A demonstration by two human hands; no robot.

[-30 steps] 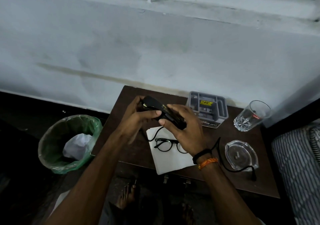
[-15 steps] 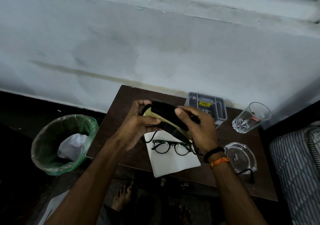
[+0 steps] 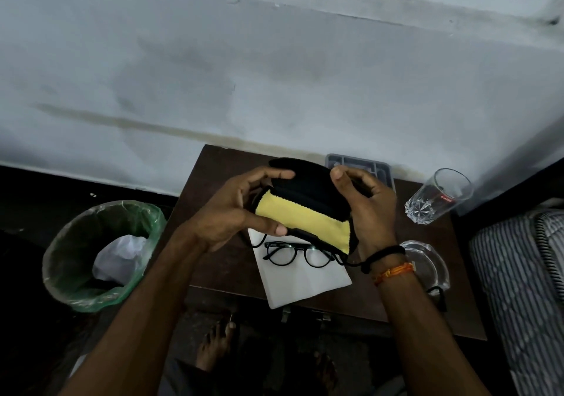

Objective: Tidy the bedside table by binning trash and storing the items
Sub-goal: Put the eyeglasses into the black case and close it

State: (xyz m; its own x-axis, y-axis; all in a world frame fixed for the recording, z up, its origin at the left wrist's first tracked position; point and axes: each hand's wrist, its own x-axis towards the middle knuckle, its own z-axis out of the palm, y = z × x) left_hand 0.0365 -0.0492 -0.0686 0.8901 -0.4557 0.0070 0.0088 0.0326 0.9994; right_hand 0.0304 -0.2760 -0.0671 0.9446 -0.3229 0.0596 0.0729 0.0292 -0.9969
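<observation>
Both hands hold a black spectacle case [image 3: 308,188] spread open above the tabletop [image 3: 219,261], left hand [image 3: 232,212] and right hand [image 3: 363,209] each with a firm grip on one end, baring its yellow cloth [image 3: 305,221], likely readying it for the glasses [image 3: 297,253] lying just below on white paper [image 3: 305,282]. A second ago the case was shut. The lined bin [image 3: 100,252] stands at left.

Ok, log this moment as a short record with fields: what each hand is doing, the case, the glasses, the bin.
left hand: grips the left end of the glasses case
right hand: grips its right end
glasses case: black, open, yellow cloth inside
glasses: on the white napkin, not in the case
bin: on the floor left of the table, white trash inside
</observation>
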